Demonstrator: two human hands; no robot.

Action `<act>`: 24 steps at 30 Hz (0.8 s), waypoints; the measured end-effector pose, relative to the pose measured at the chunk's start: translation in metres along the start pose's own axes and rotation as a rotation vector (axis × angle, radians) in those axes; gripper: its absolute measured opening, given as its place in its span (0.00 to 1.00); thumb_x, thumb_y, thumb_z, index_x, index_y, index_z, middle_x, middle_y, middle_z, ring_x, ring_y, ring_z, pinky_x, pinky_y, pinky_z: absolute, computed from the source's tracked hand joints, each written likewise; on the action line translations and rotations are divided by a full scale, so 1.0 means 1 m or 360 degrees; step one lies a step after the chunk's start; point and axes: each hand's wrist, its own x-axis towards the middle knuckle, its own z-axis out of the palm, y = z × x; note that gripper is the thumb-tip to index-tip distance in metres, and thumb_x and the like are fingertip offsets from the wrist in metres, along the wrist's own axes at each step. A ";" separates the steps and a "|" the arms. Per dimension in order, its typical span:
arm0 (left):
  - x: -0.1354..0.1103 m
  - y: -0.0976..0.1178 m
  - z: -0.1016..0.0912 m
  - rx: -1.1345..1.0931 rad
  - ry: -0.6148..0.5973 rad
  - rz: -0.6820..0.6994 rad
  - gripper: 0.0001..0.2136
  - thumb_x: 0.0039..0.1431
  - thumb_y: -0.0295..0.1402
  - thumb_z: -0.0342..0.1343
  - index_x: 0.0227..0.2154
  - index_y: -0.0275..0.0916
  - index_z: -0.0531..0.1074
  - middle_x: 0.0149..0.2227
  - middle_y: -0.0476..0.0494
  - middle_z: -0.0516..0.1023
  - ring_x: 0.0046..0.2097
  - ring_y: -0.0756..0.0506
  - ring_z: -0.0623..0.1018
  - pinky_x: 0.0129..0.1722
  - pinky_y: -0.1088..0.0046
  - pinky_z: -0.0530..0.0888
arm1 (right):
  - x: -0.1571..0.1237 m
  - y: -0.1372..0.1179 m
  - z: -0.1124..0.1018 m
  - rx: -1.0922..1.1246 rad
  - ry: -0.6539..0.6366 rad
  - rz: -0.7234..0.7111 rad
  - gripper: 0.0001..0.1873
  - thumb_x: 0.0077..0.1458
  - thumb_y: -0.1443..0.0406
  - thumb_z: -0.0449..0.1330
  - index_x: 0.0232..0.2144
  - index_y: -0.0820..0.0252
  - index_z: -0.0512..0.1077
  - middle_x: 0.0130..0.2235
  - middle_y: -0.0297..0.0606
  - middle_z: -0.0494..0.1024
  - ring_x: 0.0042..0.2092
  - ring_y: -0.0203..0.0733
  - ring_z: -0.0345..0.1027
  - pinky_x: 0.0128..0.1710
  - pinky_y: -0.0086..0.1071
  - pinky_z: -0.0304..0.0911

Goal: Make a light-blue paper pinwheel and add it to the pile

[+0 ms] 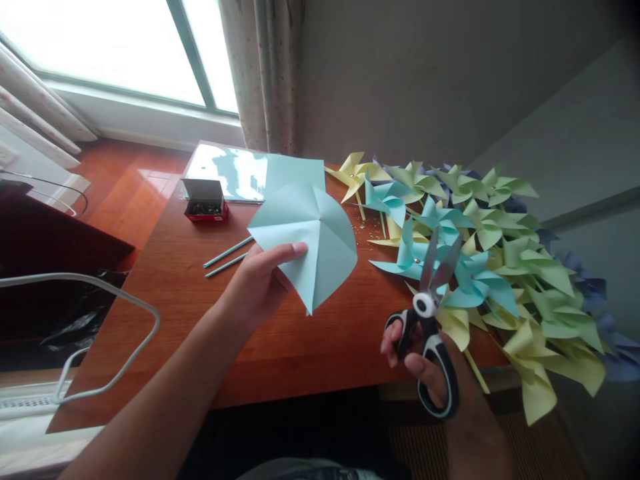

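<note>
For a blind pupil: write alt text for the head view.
A left hand holds a creased pale blue paper sheet over a wooden table; the right hand holds open black-and-white scissors. Blue, green and yellow paper pinwheels lie heaped at right.

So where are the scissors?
In the head view the scissors are low and right of centre, held in the right hand at the front edge of the wooden table, blades open toward the pile of paper pinwheels.

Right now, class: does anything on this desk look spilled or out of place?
Yes. Small shiny bits lie scattered on the desk beside the pinwheels, away from the open box. The heap overhangs the desk's right edge.
</note>
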 end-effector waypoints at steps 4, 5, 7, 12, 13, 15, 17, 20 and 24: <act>-0.002 0.000 -0.002 0.0104 -0.0101 -0.0288 0.19 0.47 0.33 0.68 0.45 0.36 0.79 0.38 0.40 0.84 0.35 0.40 0.82 0.32 0.69 0.77 | 0.029 0.001 0.010 0.0162 0.0406 -0.0142 0.13 0.55 0.57 0.67 0.38 0.54 0.71 0.41 0.39 0.78 0.35 0.41 0.70 0.37 0.36 0.63; -0.003 0.000 -0.002 0.0121 -0.0133 -0.0343 0.19 0.46 0.33 0.69 0.43 0.37 0.80 0.37 0.40 0.84 0.34 0.40 0.82 0.32 0.68 0.77 | 0.035 0.001 0.013 0.0167 0.0453 -0.0144 0.13 0.54 0.57 0.68 0.38 0.54 0.71 0.40 0.37 0.77 0.37 0.42 0.70 0.37 0.36 0.63; -0.004 -0.001 -0.003 0.0154 -0.0185 -0.0422 0.18 0.45 0.34 0.70 0.41 0.38 0.80 0.36 0.40 0.84 0.33 0.40 0.82 0.30 0.69 0.76 | 0.044 0.000 0.018 0.0140 0.0497 -0.0157 0.13 0.52 0.58 0.69 0.37 0.55 0.72 0.39 0.35 0.75 0.38 0.41 0.69 0.38 0.35 0.64; -0.003 -0.001 -0.002 0.0169 -0.0128 -0.0534 0.16 0.45 0.40 0.72 0.36 0.37 0.81 0.32 0.39 0.83 0.30 0.40 0.81 0.26 0.68 0.75 | 0.051 -0.005 0.030 0.0031 0.0650 -0.0246 0.11 0.52 0.61 0.69 0.34 0.55 0.71 0.37 0.33 0.71 0.37 0.40 0.66 0.38 0.33 0.63; -0.003 -0.001 -0.002 0.0125 -0.0083 -0.0521 0.17 0.47 0.44 0.70 0.36 0.37 0.81 0.31 0.39 0.83 0.31 0.39 0.81 0.27 0.68 0.75 | 0.052 -0.005 0.032 0.0037 0.0685 -0.0262 0.11 0.52 0.61 0.69 0.35 0.55 0.71 0.36 0.33 0.71 0.36 0.40 0.65 0.37 0.33 0.63; -0.002 -0.002 0.000 0.0013 -0.0026 -0.0435 0.20 0.53 0.52 0.64 0.36 0.38 0.81 0.32 0.38 0.84 0.36 0.36 0.82 0.30 0.66 0.76 | 0.054 -0.004 0.036 0.0073 0.0777 -0.0312 0.12 0.51 0.61 0.70 0.35 0.54 0.71 0.36 0.33 0.71 0.36 0.39 0.65 0.36 0.33 0.63; -0.001 -0.003 0.001 -0.0050 -0.0084 -0.0312 0.26 0.56 0.59 0.57 0.40 0.39 0.80 0.37 0.37 0.84 0.42 0.34 0.81 0.33 0.65 0.76 | 0.059 -0.001 0.040 0.0112 0.0900 -0.0380 0.13 0.51 0.60 0.70 0.36 0.54 0.71 0.38 0.34 0.71 0.38 0.40 0.66 0.38 0.33 0.63; -0.003 -0.010 0.004 0.0042 -0.0330 -0.0160 0.34 0.54 0.65 0.53 0.48 0.39 0.78 0.45 0.34 0.83 0.48 0.32 0.80 0.36 0.64 0.77 | 0.067 0.003 0.045 0.0087 0.1085 -0.0473 0.13 0.52 0.59 0.69 0.35 0.55 0.70 0.40 0.35 0.71 0.39 0.40 0.67 0.40 0.33 0.65; -0.004 -0.022 0.008 0.0453 -0.0336 0.0036 0.21 0.52 0.49 0.67 0.42 0.39 0.79 0.42 0.37 0.83 0.43 0.38 0.80 0.38 0.68 0.76 | 0.069 0.003 0.054 -0.0207 0.1261 -0.0552 0.13 0.54 0.58 0.67 0.35 0.56 0.68 0.37 0.34 0.72 0.36 0.39 0.68 0.40 0.34 0.65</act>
